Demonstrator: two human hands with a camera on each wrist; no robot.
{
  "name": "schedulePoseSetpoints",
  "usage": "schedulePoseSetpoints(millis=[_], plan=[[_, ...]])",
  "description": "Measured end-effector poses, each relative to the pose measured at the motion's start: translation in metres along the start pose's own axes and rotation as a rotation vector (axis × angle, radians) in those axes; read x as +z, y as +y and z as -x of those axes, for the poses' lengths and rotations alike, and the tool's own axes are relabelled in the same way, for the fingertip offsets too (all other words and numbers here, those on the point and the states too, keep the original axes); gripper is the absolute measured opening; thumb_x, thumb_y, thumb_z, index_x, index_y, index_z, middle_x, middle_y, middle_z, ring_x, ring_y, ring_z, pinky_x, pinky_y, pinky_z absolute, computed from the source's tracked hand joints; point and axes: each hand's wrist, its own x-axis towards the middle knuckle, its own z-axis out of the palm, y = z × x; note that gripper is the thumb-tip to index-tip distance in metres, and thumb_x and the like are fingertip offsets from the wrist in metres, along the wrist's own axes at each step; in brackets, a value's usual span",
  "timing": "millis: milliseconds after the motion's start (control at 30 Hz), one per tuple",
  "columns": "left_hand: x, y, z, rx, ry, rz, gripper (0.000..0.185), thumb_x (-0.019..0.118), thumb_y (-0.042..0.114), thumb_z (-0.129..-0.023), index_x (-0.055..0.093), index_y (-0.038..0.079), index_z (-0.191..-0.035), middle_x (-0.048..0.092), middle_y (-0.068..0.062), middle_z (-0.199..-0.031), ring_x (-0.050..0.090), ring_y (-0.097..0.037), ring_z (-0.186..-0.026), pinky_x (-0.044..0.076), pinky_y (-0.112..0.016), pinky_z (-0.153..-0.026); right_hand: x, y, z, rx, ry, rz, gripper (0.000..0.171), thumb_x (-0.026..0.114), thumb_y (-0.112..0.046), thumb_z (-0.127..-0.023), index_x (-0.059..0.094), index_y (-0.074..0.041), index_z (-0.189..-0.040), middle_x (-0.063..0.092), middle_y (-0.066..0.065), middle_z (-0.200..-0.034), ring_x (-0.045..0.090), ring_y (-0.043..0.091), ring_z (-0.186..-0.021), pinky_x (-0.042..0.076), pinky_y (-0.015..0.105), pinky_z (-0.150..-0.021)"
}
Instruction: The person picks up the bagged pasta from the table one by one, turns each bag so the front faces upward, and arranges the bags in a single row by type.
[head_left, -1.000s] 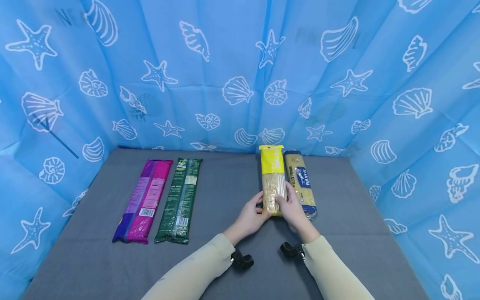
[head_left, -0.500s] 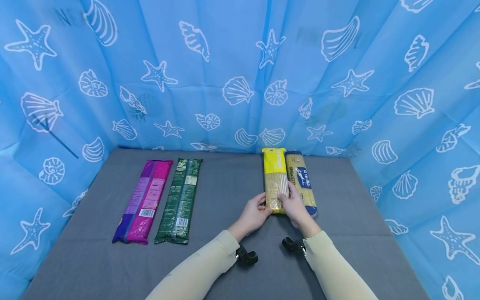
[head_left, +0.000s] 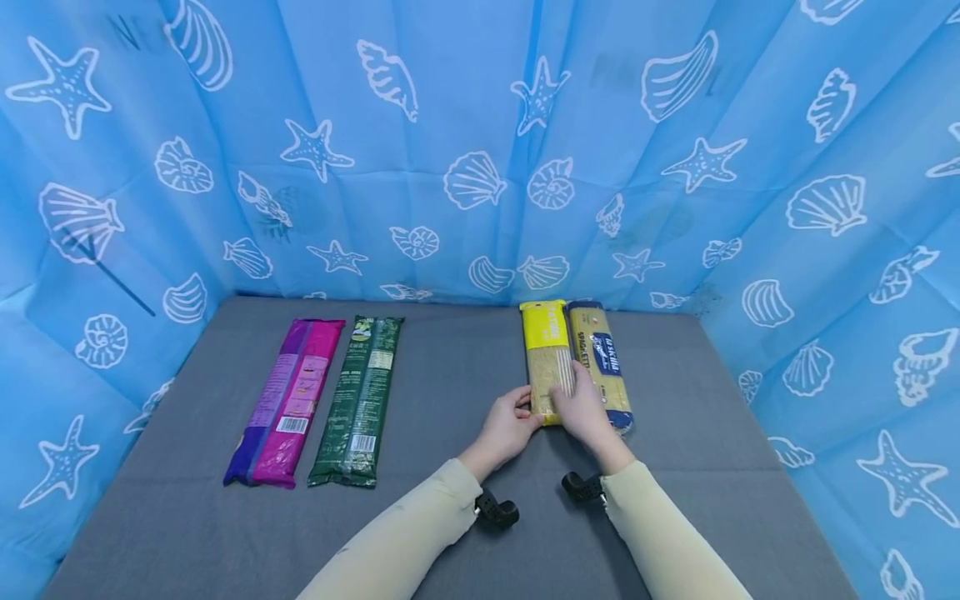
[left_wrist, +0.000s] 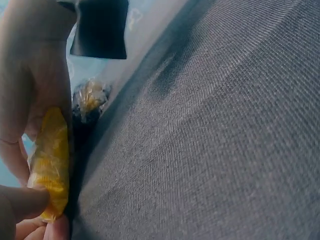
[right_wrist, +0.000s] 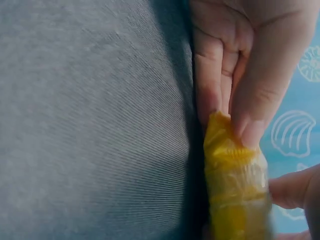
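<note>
In the head view, both hands hold a yellow-topped pack of spaghetti point(head_left: 545, 346) with a clear window. My left hand point(head_left: 506, 427) pinches its near left corner. My right hand point(head_left: 587, 412) grips its right side near the close end, thumb on top. The pack lies close over the table, right beside a tan and blue pack of spaghetti point(head_left: 609, 367), whose left edge it partly covers. Up close in the left wrist view is the yellow end point(left_wrist: 52, 170) of the pack. From the right wrist, the left thumb and fingers show pinching the crimped yellow wrapper point(right_wrist: 230, 145).
Farther left on the grey cloth-covered table point(head_left: 457, 367) lie a green spaghetti pack point(head_left: 360, 400) and a pink and purple pack point(head_left: 288, 400), side by side and slightly slanted. A blue curtain point(head_left: 450, 125) with white shell prints hangs behind and around the sides.
The yellow spaghetti pack has come down toward the table, shifting slightly right and then back left alongside the tan pack. The left hand has moved a little right with it.
</note>
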Motion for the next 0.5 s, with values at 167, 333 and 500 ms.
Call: schedulePoseSetpoints(millis=[167,333,500], plan=[[-0.002,-0.003,-0.001,0.026,-0.008,0.026,0.051,0.066,0.005,-0.090,0.052,0.008,-0.139,0.058,-0.008,-0.130,0.059,-0.008,-0.090,0.051,-0.024,-0.074,0.000,-0.004,0.005,-0.055,0.034,0.080,0.068,0.055,-0.016,-0.097,0.018,0.004,-0.150,0.030,0.030,-0.147,0.035,0.041,-0.132,0.031,0.056,-0.106],[-0.006,-0.007,0.000,0.030,-0.047,0.080,0.049,0.061,0.003,-0.091,0.052,0.007,-0.138,0.058,-0.009,-0.131,0.061,-0.010,-0.095,0.052,-0.025,-0.077,0.002,-0.007,0.011,-0.050,0.048,0.114,0.070,0.058,-0.017,-0.096,0.019,-0.001,-0.152,0.033,0.027,-0.143,0.038,0.037,-0.128,0.034,0.055,-0.104],[-0.014,-0.008,0.003,0.040,-0.056,0.098,0.044,0.059,0.007,-0.094,0.053,0.004,-0.137,0.059,-0.011,-0.128,0.062,-0.017,-0.106,0.052,-0.029,-0.085,0.003,-0.011,0.017,-0.098,0.090,0.119,0.066,0.057,-0.020,-0.097,0.023,-0.003,-0.151,0.036,0.022,-0.143,0.038,0.034,-0.129,0.034,0.054,-0.105]])
